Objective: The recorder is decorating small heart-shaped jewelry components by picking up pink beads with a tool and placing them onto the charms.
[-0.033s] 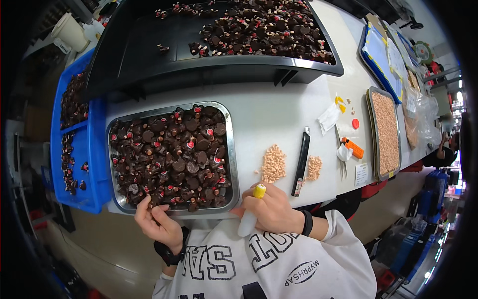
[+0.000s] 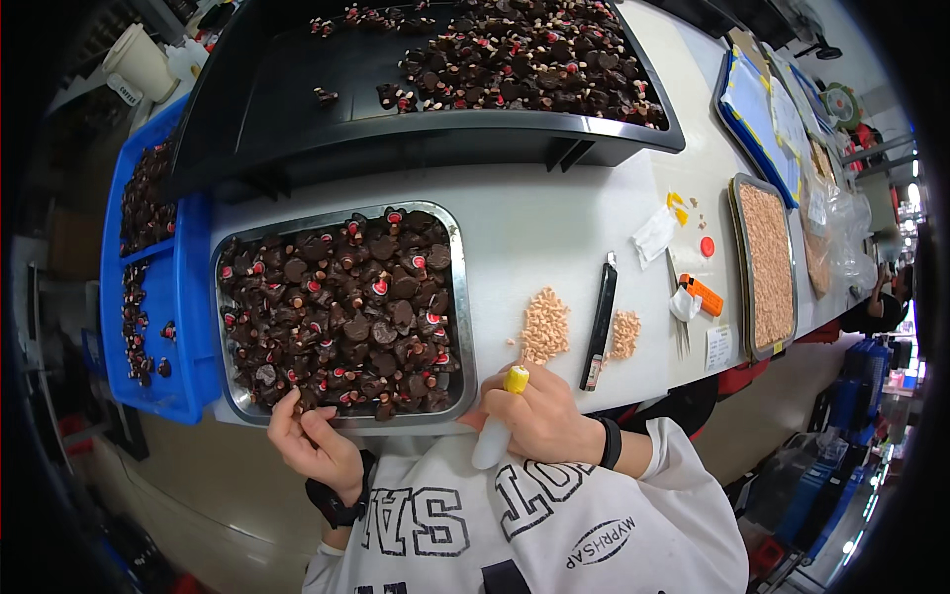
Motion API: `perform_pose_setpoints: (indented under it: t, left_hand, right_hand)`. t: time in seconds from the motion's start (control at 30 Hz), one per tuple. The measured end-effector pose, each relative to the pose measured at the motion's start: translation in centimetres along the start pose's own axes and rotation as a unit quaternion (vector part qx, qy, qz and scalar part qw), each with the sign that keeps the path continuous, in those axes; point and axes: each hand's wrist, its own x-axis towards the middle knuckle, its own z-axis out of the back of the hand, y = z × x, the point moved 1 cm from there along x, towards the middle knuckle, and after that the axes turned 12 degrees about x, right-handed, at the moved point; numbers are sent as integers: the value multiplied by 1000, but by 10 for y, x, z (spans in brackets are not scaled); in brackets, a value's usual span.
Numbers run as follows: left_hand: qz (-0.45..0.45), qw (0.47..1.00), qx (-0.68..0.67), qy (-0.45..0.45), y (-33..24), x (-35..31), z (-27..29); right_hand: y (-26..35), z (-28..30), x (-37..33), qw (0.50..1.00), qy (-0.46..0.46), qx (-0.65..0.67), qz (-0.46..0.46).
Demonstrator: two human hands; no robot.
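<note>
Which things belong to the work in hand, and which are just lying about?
Apparently in use:
Dark brown pieces, at the left hand
Rectangular silver metal tray holding them
Translucent white tube, yellow-tipped, in the right hand
Heaped beige pellets

Apparently lying about:
Crumpled white tissue
Small red disc

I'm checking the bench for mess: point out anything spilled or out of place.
One tan piece lies apart, left of the larger tan pile, so it looks spilled. Farther right, a crumpled white sheet beside a yellow scrap looks like litter.
</note>
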Motion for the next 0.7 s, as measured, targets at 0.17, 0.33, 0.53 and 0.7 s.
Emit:
perform_pose_setpoints:
  t: [0.17,0.33,0.53,0.7]
  left_hand:
    - [16,1000,-21,14,-2,3,4]
    - [17,999,-40,11,-5,9,-1]
    - [-44,976,-206,47,-37,24,8]
    - [96,782,-451,420,-83,40,-14]
  right_hand:
    - [-1,-1,1,1000,0,-7,8]
    - [-1,-3,1,1000,-24,-6,6]
    - [5,11,0,999,4,14,-33]
    - [13,36,-1,993,-75,71,50]
